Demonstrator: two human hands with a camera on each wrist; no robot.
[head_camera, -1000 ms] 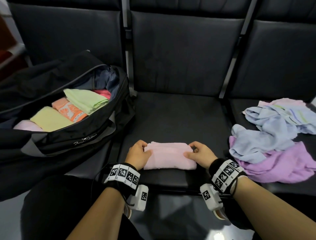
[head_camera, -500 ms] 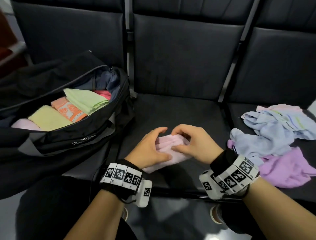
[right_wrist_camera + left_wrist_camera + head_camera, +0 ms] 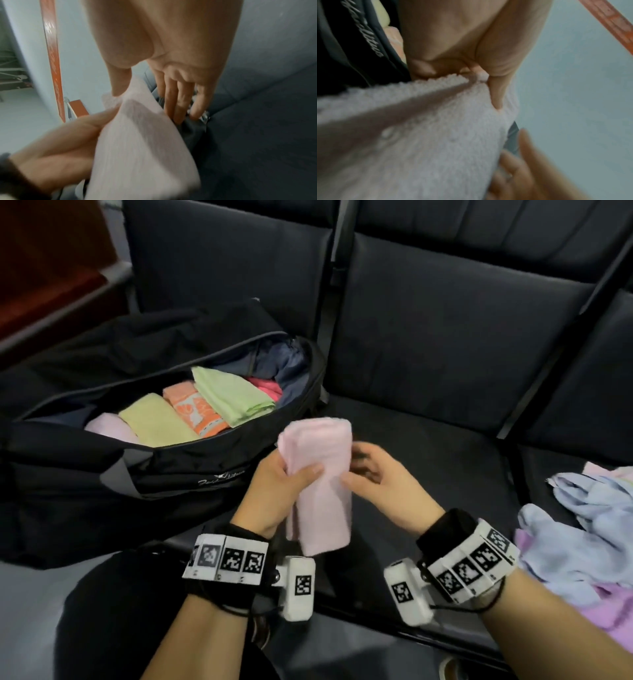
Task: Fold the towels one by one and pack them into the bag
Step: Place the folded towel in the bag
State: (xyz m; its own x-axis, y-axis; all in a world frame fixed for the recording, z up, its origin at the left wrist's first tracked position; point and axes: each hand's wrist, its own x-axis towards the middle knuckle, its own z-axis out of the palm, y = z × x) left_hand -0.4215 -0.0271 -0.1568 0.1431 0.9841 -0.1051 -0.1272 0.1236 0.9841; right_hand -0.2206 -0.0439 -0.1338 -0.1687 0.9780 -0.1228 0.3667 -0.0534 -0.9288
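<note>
The left hand (image 3: 274,491) grips the folded pink towel (image 3: 320,474) mid-length; the right hand (image 3: 383,491) hovers open beside it. Soft, light, likely to unfold; the bag (image 3: 191,470) lies at ten o'clock.

The folded towel (image 3: 318,484) was pale pink and plain. The bag (image 3: 191,463) was black, with pale script lettering on its side. Inside the bag lay a pale yellow towel (image 3: 154,419), an orange towel (image 3: 195,409) printed with white, a light green towel (image 3: 229,395), a hot pink piece (image 3: 265,386) behind the green one, and a pale pink towel (image 3: 109,426) at the bag's near end. Well to the right of the bag, the loose pile (image 3: 582,539) was light blue and lilac. The seat (image 3: 428,460) was dark grey-black. Both wristbands (image 3: 227,558) were white with black square markers.
</note>
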